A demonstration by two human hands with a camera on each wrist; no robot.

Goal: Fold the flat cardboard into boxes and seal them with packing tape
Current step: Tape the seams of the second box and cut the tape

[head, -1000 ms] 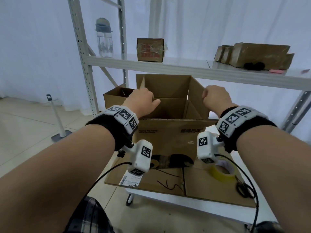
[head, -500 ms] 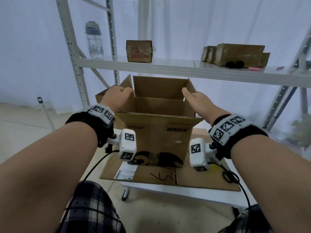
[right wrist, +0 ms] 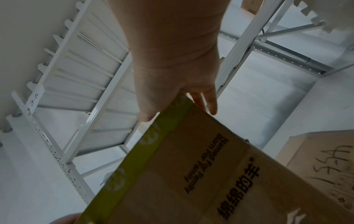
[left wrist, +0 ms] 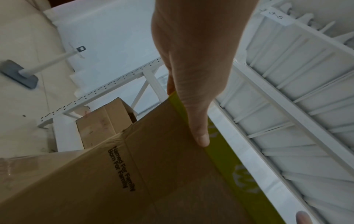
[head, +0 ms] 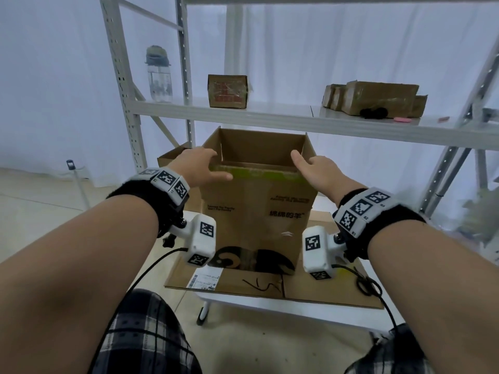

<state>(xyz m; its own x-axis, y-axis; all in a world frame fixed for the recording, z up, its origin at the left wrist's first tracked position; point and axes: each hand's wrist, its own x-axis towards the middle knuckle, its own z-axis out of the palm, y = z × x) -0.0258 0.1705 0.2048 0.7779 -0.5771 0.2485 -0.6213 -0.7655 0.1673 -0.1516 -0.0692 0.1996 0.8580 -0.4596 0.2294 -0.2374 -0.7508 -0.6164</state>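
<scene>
Item: cardboard box (head: 256,201), standing upright with its top open on flat cardboard sheets (head: 318,287) that cover a white table (head: 283,309), just below the shelf (head: 270,114) of a metal rack

Condition: a second ago the near flap stood out toward the person and the side flaps leaned outward; now the near flap, with its yellow-green strip (left wrist: 226,151), hangs down against the front wall and the opening reads as a clean rectangle. Judged: the box is squared up, top not yet closed, no tape on this opening

Left hand (head: 198,167): on the near left corner of the rim, thumb (left wrist: 199,133) pressed flat along the strip, the other fingers over the side edge; grasping the box corner

Right hand (head: 316,171): on the near right corner, fingers (right wrist: 210,103) extended past the edge; pressing, not clenched

Also present: second open box (left wrist: 105,121) behind left; water bottle (head: 158,74) and taped parcels (head: 228,90) on the shelf

Tape roll: not visible now
</scene>
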